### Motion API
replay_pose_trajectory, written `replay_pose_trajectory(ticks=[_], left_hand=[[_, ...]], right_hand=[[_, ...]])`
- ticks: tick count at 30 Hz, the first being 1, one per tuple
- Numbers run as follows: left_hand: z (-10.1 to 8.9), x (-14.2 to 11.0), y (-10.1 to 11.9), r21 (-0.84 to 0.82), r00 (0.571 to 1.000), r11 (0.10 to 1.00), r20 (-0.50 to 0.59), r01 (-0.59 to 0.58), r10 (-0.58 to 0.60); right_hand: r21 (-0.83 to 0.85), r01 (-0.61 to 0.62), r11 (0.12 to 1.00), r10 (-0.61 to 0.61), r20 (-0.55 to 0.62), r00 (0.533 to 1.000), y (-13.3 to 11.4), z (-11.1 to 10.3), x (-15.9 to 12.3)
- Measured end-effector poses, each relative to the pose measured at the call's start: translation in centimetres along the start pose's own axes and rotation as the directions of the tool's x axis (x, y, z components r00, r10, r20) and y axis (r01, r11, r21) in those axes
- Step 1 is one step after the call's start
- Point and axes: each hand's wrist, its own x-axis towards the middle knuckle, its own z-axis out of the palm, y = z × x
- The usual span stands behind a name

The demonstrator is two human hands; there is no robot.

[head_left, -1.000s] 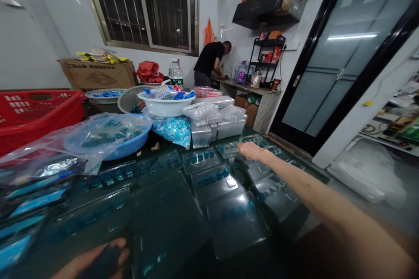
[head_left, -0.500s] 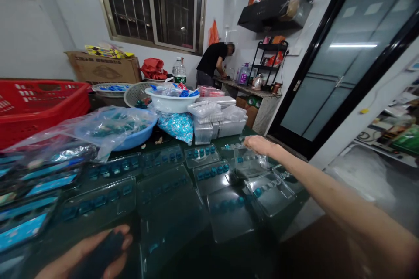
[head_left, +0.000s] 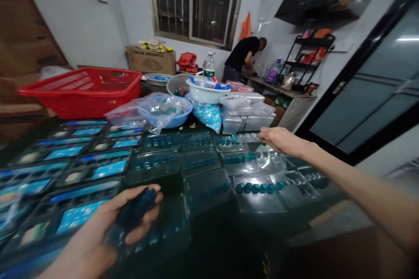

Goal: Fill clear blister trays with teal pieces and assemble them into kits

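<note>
Left grip (head_left: 98, 231) clenched: fingers curled round a dark teal piece (head_left: 135, 209) near the desk's front edge. Piece is blurred, exact kind unclear. Right grip (head_left: 281, 139) released: palm down, fingers together, nothing held, at the far edge of a clear blister tray (head_left: 240, 162). Can't tell if it's touching.

Desk (head_left: 248, 237) is dark and carries rows of trays. A second tray (head_left: 258, 194) just nearer the camera has a line of teal beads (head_left: 255, 188). To the left, trays of blue printed cards (head_left: 109, 169). Behind them: blue basin (head_left: 173, 113) in a plastic bag, white bowl (head_left: 206, 93), teal packet (head_left: 207, 117), stacked clear boxes (head_left: 247, 117), red basket (head_left: 81, 89). Co-worker (head_left: 242, 56) stands at a far desk, working separately.

Handling note: trays look thin and sit edge to edge, so keep the right grip's touch light and flat to avoid knocking the beads. Left grip should stay firm enough that the piece doesn't slip onto the trays below.
</note>
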Motion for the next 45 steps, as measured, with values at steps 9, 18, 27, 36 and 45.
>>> replay_pose_trajectory(ticks=[9, 18, 27, 36, 45], left_hand=[[-3.6, -4.6, 1.4, 0.060, 0.991, 0.989, 0.008, -0.133, 0.132], [-8.2, -5.3, 1.2, -0.004, 0.993, 0.993, 0.037, -0.115, 0.115], [-9.8, -4.1, 0.4, -0.044, 0.992, 0.991, -0.017, -0.125, 0.125], [-9.8, -2.9, -0.6, -0.071, 0.995, 0.995, 0.054, -0.077, 0.081], [-8.8, -2.9, -2.2, 0.045, 0.978, 0.978, -0.035, -0.202, 0.204]], right_hand=[[0.076, 0.182, 0.980, -0.173, -0.106, 0.979, -13.9, -4.2, 4.3], [0.120, 0.209, 0.971, -0.212, 0.012, 0.977, -25.9, -1.0, 8.8], [0.259, 0.186, 0.948, -0.197, 0.016, 0.980, -29.2, 2.0, 9.5], [0.545, 0.175, 0.820, -0.103, -0.161, 0.982, -30.3, 2.0, 9.9], [0.911, 0.293, 0.291, 0.006, -0.308, 0.951, -34.2, -3.1, 6.5]])
